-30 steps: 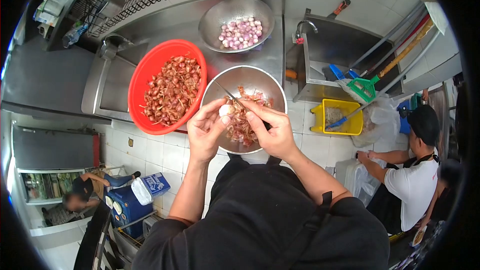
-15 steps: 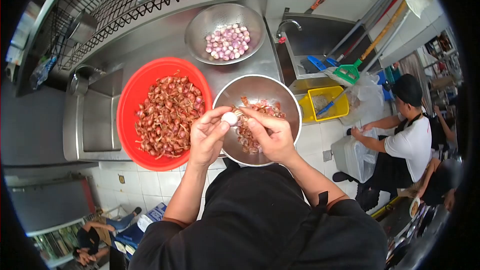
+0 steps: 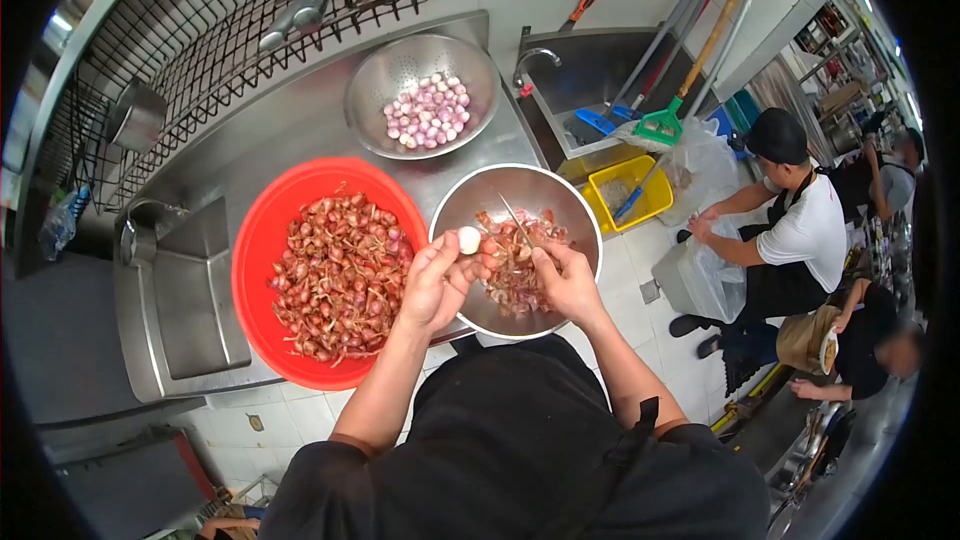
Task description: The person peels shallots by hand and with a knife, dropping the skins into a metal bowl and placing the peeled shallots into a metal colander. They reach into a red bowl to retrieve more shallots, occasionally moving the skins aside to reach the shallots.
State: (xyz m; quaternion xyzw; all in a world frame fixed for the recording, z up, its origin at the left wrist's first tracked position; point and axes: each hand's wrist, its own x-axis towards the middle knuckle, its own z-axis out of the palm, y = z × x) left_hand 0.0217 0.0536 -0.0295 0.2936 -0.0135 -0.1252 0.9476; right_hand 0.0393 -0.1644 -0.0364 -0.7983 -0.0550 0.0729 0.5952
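My left hand [image 3: 437, 280] pinches a peeled white shallot [image 3: 469, 239] between thumb and fingertips, over the left side of a steel bowl [image 3: 455, 202]. In my right hand [image 3: 568, 287] is a small knife [image 3: 516, 220], its thin blade pointing up and left above the bowl. Shallot skins [image 3: 520, 280] lie inside that bowl. To the left, a red basin [image 3: 252, 270] holds a heap of unpeeled shallots [image 3: 340, 275]. Behind the bowl stands a steel colander [image 3: 365, 100] with peeled pinkish-white shallots [image 3: 428, 112] in it.
The steel counter [image 3: 235, 185] has a sink [image 3: 200, 310] at its left end. A wire rack [image 3: 220, 50] hangs above the back edge. On the right are another sink [image 3: 600, 70], a yellow bucket [image 3: 655, 202], and a seated person [image 3: 805, 225] by a grey bin [image 3: 690, 275].
My hands have moved apart. The knife blade now shows clearly in my right hand, and the peeled shallot stays in my left. The whole view has shifted and turned slightly.
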